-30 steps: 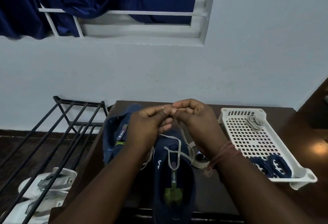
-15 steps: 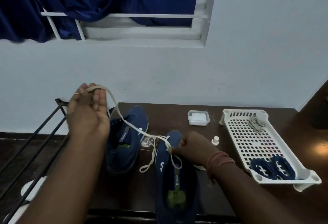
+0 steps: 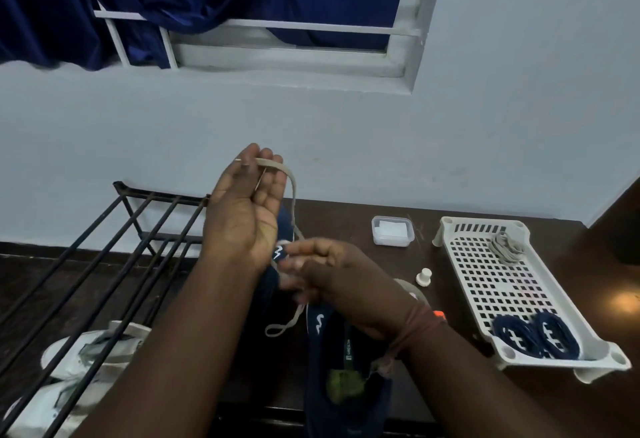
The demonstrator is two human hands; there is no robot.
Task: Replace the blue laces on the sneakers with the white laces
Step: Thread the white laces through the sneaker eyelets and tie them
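A navy sneaker lies on the dark table in front of me, heel toward me. A second navy sneaker sits behind my hands, mostly hidden. My left hand is raised, palm toward me, and pinches the tip of a white lace that runs down to the near sneaker. My right hand pinches the same lace low down, at the shoe's front eyelets. A loose loop of the lace hangs beside the shoe. Two coiled blue laces and a bundled white lace lie in a white perforated tray.
A small clear lidded box and a white plastic peg sit on the table near the tray. A black metal shoe rack stands at the left, with white sneakers under it. The wall and a curtained window are behind.
My left hand has swung from far left back toward the middle, still holding the lace tip high. My right hand has moved up and left along the lace at the shoe's front.
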